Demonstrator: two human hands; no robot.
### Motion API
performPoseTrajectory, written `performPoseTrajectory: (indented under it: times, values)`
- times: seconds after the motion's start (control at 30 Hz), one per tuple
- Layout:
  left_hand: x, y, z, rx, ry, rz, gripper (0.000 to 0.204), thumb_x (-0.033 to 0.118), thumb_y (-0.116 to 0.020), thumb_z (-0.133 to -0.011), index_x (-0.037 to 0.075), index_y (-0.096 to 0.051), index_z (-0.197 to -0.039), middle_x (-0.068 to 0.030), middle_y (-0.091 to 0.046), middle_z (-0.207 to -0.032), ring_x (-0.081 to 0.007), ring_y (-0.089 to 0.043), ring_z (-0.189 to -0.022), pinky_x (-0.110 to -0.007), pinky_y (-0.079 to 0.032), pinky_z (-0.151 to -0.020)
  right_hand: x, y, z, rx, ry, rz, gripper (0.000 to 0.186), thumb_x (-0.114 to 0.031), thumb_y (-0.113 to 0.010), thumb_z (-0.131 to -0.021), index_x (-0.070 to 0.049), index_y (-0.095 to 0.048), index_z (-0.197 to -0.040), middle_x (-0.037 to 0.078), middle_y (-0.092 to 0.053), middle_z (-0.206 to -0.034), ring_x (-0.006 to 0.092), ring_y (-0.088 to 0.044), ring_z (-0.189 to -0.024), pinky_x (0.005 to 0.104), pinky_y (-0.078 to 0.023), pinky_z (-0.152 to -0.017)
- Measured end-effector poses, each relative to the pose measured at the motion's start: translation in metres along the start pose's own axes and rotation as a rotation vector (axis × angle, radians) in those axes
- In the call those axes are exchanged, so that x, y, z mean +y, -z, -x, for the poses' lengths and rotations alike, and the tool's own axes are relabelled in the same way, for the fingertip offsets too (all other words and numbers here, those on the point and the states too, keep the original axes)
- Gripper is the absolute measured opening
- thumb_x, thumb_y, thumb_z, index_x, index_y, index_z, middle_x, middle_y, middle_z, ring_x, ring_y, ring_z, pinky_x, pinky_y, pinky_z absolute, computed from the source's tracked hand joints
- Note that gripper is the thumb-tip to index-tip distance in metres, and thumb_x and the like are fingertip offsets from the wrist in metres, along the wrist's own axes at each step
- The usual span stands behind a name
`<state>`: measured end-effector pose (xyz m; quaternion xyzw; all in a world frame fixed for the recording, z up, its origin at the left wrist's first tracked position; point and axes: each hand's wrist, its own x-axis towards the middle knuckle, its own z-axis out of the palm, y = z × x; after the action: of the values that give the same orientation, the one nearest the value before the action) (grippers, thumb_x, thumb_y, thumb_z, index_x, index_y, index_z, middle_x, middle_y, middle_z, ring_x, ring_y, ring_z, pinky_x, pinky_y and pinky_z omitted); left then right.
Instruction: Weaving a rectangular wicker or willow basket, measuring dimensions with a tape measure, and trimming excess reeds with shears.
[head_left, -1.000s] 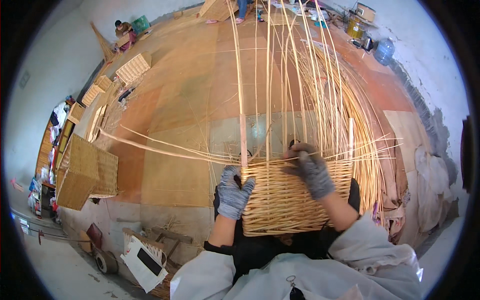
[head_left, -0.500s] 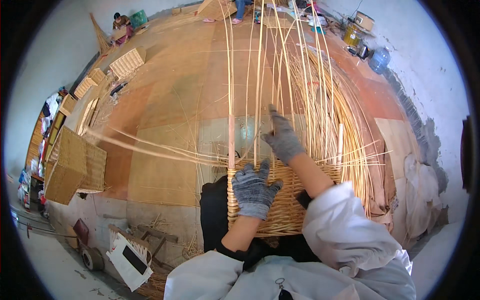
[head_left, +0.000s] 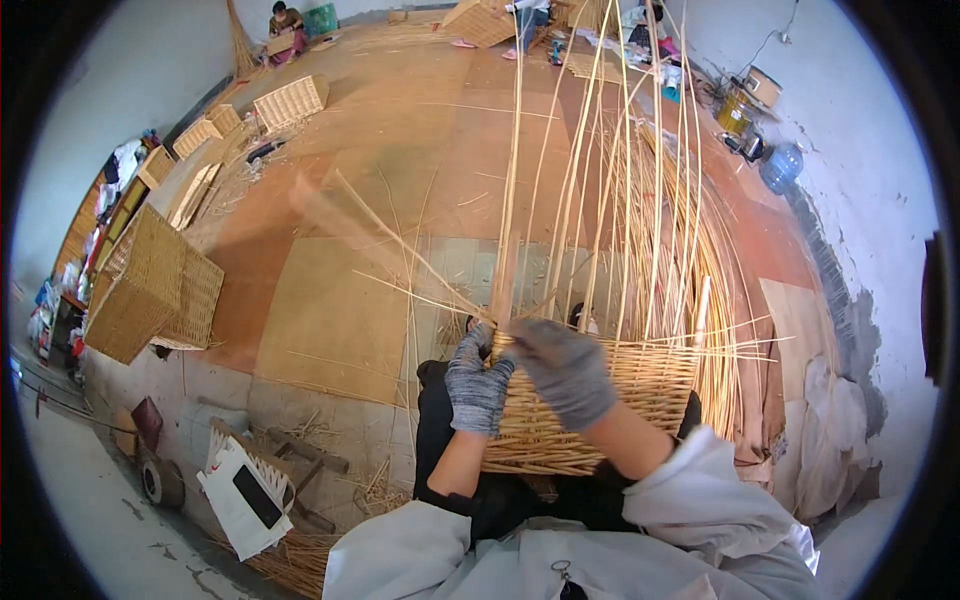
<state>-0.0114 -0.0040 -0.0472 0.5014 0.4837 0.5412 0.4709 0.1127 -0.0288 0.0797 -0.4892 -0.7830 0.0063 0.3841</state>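
Note:
A half-woven wicker basket point(head_left: 645, 385) rests on my lap, with long upright rods point(head_left: 625, 240) rising from its rim. My left hand point(head_left: 478, 385), in a grey knit glove, is closed round the left corner of the rim, where loose weaving strands point(head_left: 400, 240) stick out leftward. My gloved right hand point(head_left: 560, 370) reaches across to that same corner, its fingers bent by the corner upright and strands; motion blurs it, so I cannot tell what it grips. The strands at the left are partly blurred too.
A bundle of willow rods point(head_left: 725, 370) lies right. Finished baskets point(head_left: 145, 290) stand left, near a cluttered shelf. A stool point(head_left: 320, 465) and white bag point(head_left: 240, 505) are lower left. A water bottle point(head_left: 780, 170) sits by the right wall. Co-workers point(head_left: 285, 30) are at the back.
My right hand has dropped from among the uprights and moved left to the corner. My left hand has returned to the corner from the basket's front. The leftward strands have swung up and away.

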Motion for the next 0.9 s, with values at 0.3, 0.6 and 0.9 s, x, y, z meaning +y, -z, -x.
performPoseTrajectory:
  times: [0.3, 0.6, 0.9]
  values:
    - [-0.007, 0.005, 0.004, -0.092, -0.044, 0.069, 0.027, 0.008, -0.056, -0.089, -0.002, -0.055, -0.114, -0.0107, -0.060, -0.110, -0.0196, -0.057, -0.099, -0.029, -0.046, -0.088, -0.006, -0.017, -0.002, -0.242, -0.255, -0.288, 0.031, -0.034, -0.054, -0.090, -0.004, -0.057, -0.097, 0.011, -0.063, -0.100, 0.0266, -0.063, -0.093, 0.0380, -0.052, -0.071]
    - [0.046, 0.028, -0.053, -0.177, 0.212, -0.049, 0.033, 0.013, -0.070, -0.081, 0.002, -0.062, -0.111, -0.0072, -0.063, -0.107, -0.0159, -0.058, -0.096, -0.029, -0.048, -0.083, 0.070, 0.015, 0.076, 0.294, -1.117, -1.404, 0.029, -0.021, -0.061, -0.088, 0.001, -0.053, -0.105, 0.021, -0.062, -0.098, 0.0346, -0.063, -0.095, 0.0433, -0.056, -0.076]
    - [0.041, 0.006, -0.061, -0.542, 0.447, 0.072, 0.041, 0.013, -0.074, -0.076, 0.000, -0.060, -0.112, -0.0076, -0.065, -0.097, -0.0152, -0.061, -0.085, -0.025, -0.050, -0.077, 0.124, -0.022, -0.021, 0.053, -0.584, -0.456, 0.031, -0.008, -0.056, -0.088, -0.002, -0.049, -0.117, 0.014, -0.058, -0.102, 0.0229, -0.059, -0.094, 0.0317, -0.051, -0.077]
